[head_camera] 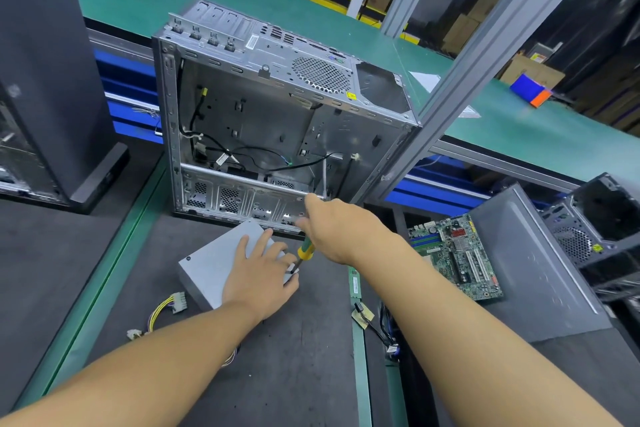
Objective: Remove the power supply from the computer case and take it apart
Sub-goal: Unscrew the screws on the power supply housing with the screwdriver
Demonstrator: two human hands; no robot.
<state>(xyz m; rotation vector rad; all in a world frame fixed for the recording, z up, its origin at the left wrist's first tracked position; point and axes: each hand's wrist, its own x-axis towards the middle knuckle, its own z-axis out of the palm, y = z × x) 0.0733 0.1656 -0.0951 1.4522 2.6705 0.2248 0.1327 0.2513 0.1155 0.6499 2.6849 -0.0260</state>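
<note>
Curled round the screwdriver [306,250], the right grip [337,232] sets its tip at the power supply [211,260]; the left grip [259,274] presses flat on the lid, fingers spread. The unit lies mid-surface [294,357], outside the computer case [277,107]. Advised: keep the driver square and the unit pinned. A motherboard [457,253] lies by the right edge; a green conveyor [519,135] runs beyond.

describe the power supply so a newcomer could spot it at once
Find the open silver computer case standing mid-bench. Just in front of it lies the power supply, under the flat left hand. It is the only plain closed grey box there, trailing yellow wires, unlike the green motherboard to its right.
</note>
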